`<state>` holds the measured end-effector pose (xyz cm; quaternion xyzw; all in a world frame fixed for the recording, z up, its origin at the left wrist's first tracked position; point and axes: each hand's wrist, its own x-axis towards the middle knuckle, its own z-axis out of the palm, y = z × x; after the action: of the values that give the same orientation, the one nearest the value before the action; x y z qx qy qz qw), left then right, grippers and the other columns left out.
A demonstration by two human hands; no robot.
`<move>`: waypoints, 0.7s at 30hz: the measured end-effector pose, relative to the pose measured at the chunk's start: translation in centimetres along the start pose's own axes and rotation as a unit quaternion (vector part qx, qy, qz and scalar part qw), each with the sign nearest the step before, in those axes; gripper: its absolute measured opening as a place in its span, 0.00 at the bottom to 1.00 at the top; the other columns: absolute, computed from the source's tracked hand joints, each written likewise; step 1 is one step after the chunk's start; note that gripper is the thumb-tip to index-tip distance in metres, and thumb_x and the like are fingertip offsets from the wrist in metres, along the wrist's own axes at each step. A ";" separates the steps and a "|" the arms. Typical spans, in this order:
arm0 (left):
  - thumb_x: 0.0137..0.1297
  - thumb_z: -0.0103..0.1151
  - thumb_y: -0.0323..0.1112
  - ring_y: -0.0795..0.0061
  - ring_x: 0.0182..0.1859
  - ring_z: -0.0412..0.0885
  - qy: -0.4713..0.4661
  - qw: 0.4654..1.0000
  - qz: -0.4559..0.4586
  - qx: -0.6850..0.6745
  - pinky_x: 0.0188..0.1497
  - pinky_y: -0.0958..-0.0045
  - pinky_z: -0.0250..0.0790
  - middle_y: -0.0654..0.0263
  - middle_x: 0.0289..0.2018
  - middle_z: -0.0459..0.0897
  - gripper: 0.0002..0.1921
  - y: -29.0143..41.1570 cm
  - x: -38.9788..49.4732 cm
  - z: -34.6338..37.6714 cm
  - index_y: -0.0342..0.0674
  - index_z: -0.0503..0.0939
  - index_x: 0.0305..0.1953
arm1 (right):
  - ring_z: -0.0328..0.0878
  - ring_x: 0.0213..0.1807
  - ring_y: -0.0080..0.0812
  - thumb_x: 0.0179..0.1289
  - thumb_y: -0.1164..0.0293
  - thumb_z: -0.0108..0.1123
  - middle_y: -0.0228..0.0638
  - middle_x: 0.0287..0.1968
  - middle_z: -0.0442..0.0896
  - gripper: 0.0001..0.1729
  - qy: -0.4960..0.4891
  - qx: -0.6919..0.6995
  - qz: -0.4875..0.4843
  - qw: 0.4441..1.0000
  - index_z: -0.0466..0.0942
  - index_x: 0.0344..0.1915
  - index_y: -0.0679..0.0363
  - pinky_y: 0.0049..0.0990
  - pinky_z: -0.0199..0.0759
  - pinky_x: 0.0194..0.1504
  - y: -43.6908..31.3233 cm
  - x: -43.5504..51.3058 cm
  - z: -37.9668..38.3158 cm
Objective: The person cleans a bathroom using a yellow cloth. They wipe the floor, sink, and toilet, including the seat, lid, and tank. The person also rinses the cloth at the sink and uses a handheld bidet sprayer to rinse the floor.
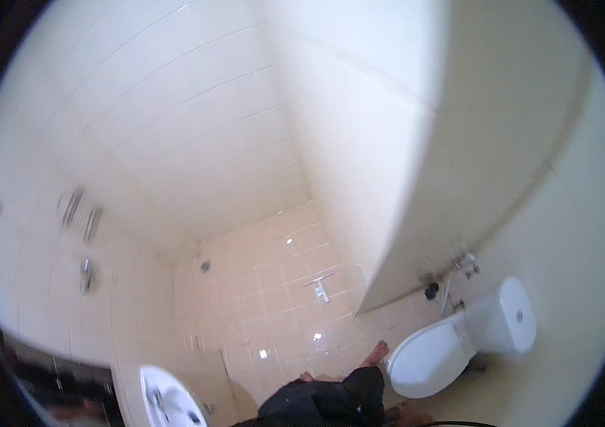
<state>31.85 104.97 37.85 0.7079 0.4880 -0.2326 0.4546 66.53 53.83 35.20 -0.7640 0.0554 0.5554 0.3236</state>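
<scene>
My left hand is out of view. A blurred patch of skin, which looks like my right hand, shows at the bottom edge below the toilet, mostly cut off. Beside it a thin black cord or hose curves along the frame's edge; whether the hand holds it cannot be made out. My dark clothing and a bare foot are below me on the tiled floor. Ahead on that floor lies a squeegee head, with a short pale handle part.
A white toilet with its lid down stands at right, by a wall valve. A washbasin and a mirror are at lower left. A partition wall juts out ahead. A floor drain and shower mixer are left.
</scene>
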 end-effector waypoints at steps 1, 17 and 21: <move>0.67 0.61 0.41 0.51 0.57 0.81 0.010 0.999 -0.004 -0.035 0.62 0.54 0.71 0.49 0.56 0.82 0.23 -1.4 -1.0 0.1 0.35 0.77 0.59 | 0.86 0.44 0.35 0.59 0.65 0.68 0.36 0.41 0.88 0.12 0.014 0.021 0.015 1.000 0.86 0.42 0.57 0.37 0.80 0.48 -0.9 0.0 1.5; 0.64 0.65 0.37 0.56 0.55 0.83 0.086 0.881 -0.191 -0.423 0.60 0.58 0.73 0.51 0.52 0.84 0.21 -20.4 -17.6 14.1 0.34 0.79 0.56 | 0.83 0.39 0.32 0.64 0.69 0.66 0.35 0.36 0.85 0.06 -0.053 -0.132 -0.039 0.989 0.81 0.39 0.57 0.35 0.78 0.39 -16.2 2.7 22.4; 0.63 0.66 0.36 0.57 0.54 0.83 0.161 0.800 -0.223 -0.533 0.60 0.60 0.73 0.51 0.51 0.85 0.21 -16.4 -21.2 19.9 0.34 0.79 0.56 | 0.82 0.37 0.32 0.65 0.70 0.65 0.35 0.34 0.84 0.05 -0.109 -0.246 -0.048 0.962 0.79 0.39 0.57 0.35 0.78 0.37 -20.4 5.8 21.8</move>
<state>10.52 79.28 37.87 0.2528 0.7455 0.0866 0.6107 60.05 83.57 35.07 -0.7570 -0.1554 0.6152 0.1560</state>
